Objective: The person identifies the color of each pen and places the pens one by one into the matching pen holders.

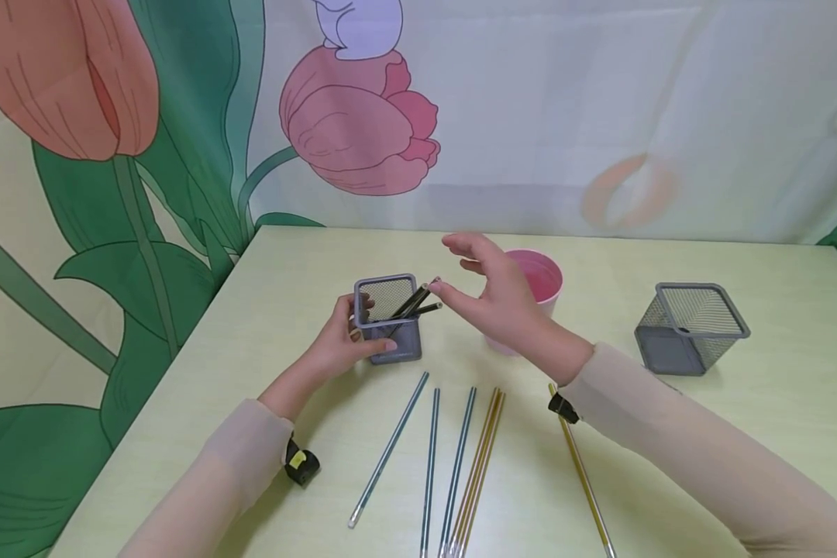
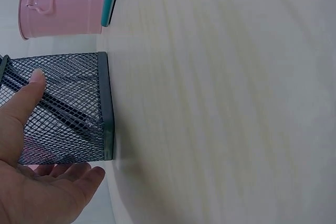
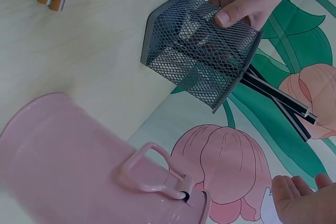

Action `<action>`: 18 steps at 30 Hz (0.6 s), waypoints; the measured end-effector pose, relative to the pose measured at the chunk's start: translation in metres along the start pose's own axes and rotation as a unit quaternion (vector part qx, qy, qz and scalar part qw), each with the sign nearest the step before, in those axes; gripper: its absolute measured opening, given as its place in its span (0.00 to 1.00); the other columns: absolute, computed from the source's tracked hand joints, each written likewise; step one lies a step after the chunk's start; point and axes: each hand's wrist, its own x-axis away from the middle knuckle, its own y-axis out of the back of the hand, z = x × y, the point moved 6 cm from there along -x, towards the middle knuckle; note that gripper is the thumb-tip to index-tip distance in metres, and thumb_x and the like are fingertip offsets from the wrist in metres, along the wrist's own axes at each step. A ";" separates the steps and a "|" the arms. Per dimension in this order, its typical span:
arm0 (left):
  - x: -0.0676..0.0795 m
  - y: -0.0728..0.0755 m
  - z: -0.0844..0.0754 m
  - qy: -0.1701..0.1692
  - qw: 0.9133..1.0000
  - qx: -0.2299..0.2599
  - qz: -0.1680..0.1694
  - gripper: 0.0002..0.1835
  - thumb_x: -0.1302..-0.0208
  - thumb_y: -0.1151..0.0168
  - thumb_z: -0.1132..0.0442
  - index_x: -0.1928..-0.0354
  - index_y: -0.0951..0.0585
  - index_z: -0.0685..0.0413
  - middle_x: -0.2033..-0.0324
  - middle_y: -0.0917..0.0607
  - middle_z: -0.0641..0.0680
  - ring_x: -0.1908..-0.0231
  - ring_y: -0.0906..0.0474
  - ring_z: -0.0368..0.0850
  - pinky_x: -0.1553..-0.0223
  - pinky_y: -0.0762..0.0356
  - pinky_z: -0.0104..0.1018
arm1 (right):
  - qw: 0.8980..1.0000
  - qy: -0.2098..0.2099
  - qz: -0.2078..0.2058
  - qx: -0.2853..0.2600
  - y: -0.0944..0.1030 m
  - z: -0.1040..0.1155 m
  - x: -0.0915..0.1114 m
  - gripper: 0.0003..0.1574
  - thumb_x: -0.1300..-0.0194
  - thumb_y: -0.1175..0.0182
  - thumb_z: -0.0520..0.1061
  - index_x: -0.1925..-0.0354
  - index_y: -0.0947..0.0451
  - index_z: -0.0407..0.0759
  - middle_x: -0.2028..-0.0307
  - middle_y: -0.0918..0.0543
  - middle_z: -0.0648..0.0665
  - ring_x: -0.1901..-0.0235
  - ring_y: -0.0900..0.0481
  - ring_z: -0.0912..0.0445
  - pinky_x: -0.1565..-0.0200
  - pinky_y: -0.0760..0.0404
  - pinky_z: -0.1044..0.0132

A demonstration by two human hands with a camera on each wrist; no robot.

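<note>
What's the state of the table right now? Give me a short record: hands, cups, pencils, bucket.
Left hand: holds the near cup
Right hand: open, thumb close to the ends of the black pencils; contact unclear
Black pencils: in the held cup, ends sticking out
Blue pencils: three, on the table
Gold pencils: on the table, one apart
Bucket: pink, partly behind the right hand
Other cup: right of the bucket
</note>
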 end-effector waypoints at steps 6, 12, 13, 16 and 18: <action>-0.001 -0.001 0.002 0.009 1.000 0.006 0.002 0.46 0.44 0.31 0.63 0.32 0.51 0.59 0.31 0.43 0.60 0.29 0.50 0.63 0.30 0.50 0.55 | 1.000 0.001 -0.003 0.007 0.004 -0.002 0.002 0.35 0.42 0.34 0.39 0.38 0.34 0.34 0.40 0.28 0.39 0.39 0.31 0.47 0.38 0.28 0.55; -0.002 -0.001 0.002 0.012 1.000 0.007 0.005 0.46 0.43 0.32 0.64 0.31 0.52 0.59 0.30 0.44 0.60 0.29 0.50 0.63 0.30 0.51 0.55 | 1.000 0.001 -0.010 0.003 0.009 -0.005 0.005 0.35 0.43 0.34 0.38 0.39 0.34 0.32 0.39 0.28 0.37 0.38 0.31 0.46 0.37 0.31 0.55; -0.001 -0.002 0.001 0.012 1.000 0.007 0.004 0.46 0.43 0.32 0.64 0.31 0.52 0.58 0.30 0.44 0.60 0.29 0.50 0.63 0.30 0.51 0.55 | 1.000 0.002 -0.012 0.002 0.010 -0.004 0.006 0.35 0.43 0.34 0.38 0.39 0.34 0.32 0.40 0.28 0.37 0.38 0.31 0.46 0.37 0.31 0.56; -0.002 -0.001 0.002 0.012 1.000 0.006 0.003 0.45 0.43 0.32 0.64 0.31 0.51 0.59 0.30 0.43 0.60 0.29 0.50 0.63 0.30 0.51 0.55 | 1.000 -0.002 -0.014 0.001 0.013 -0.005 0.008 0.35 0.43 0.34 0.37 0.39 0.34 0.32 0.39 0.29 0.37 0.38 0.31 0.47 0.36 0.31 0.56; -0.002 -0.001 0.003 0.012 1.000 0.006 0.002 0.45 0.43 0.32 0.64 0.32 0.51 0.59 0.31 0.43 0.60 0.29 0.50 0.62 0.30 0.51 0.55 | 1.000 -0.003 -0.016 0.002 0.015 -0.005 0.009 0.34 0.43 0.34 0.37 0.40 0.34 0.31 0.39 0.29 0.37 0.38 0.31 0.47 0.36 0.31 0.56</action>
